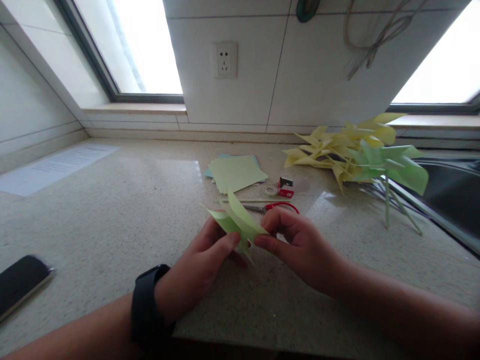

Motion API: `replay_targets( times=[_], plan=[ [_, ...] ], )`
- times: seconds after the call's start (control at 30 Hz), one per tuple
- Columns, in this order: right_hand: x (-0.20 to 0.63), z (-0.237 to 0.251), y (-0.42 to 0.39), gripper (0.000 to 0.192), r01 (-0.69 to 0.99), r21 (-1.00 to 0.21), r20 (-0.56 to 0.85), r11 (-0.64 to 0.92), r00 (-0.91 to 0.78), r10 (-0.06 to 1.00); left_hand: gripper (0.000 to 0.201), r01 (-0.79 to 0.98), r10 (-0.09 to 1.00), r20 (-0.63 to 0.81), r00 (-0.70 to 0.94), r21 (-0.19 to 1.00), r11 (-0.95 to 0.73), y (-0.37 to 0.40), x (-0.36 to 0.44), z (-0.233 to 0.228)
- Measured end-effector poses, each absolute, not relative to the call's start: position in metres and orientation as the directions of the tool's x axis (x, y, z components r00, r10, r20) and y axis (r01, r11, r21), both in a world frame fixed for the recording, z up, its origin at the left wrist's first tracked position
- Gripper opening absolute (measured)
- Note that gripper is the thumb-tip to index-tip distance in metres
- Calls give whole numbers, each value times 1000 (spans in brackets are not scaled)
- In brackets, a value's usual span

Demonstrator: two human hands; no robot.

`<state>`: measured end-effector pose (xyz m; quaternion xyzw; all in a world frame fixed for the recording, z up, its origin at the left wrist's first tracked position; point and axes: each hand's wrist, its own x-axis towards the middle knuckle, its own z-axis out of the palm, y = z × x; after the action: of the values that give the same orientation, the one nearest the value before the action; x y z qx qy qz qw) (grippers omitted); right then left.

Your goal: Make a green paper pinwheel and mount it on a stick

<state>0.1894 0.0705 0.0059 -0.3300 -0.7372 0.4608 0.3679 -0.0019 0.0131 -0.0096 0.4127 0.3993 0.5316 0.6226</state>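
My left hand (pixel 204 262) and my right hand (pixel 298 245) both hold one piece of light green paper (pixel 236 220) just above the speckled counter (pixel 112 215). The paper is cut and folded, with several pointed flaps sticking up and out. My left thumb and fingers pinch its left underside. On the right side, my fingertips pinch a flap near the paper's middle. A black watch sits on my left wrist.
Behind my hands lie red-handled scissors (pixel 272 206), a thin stick, a tape roll (pixel 270 190) and a small red box (pixel 286 187). Green paper sheets (pixel 236 172) lie further back. Yellow and green paper pinwheels (pixel 360 152) are piled by the sink (pixel 450 195). A phone (pixel 20 280) lies at left.
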Motion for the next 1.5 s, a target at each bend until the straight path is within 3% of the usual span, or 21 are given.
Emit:
replay_targets(
  times=[0.2,0.33,0.47,0.7,0.97,1.5],
  plan=[
    [193,6,76,17,111,-943,248,314,-392,886,32,-442,982,-178,69,876,190,12,-3,-16],
    [197,4,85,23,48,-951,273,306,-338,901,35,-485,985,-151,84,857,173,14,-2,-11],
    [200,3,94,20,87,-935,306,345,-295,905,37,-527,986,-95,139,836,155,15,-2,-5],
    [206,-1,100,18,129,-913,339,388,-292,894,34,-534,988,-133,77,831,153,18,-2,-5],
    [219,6,106,8,335,-752,490,567,-292,822,24,-420,985,-170,18,893,162,21,-5,-10],
    [229,10,127,14,390,-732,406,558,-409,818,33,-225,977,-210,29,951,211,28,-20,1]
  ],
)
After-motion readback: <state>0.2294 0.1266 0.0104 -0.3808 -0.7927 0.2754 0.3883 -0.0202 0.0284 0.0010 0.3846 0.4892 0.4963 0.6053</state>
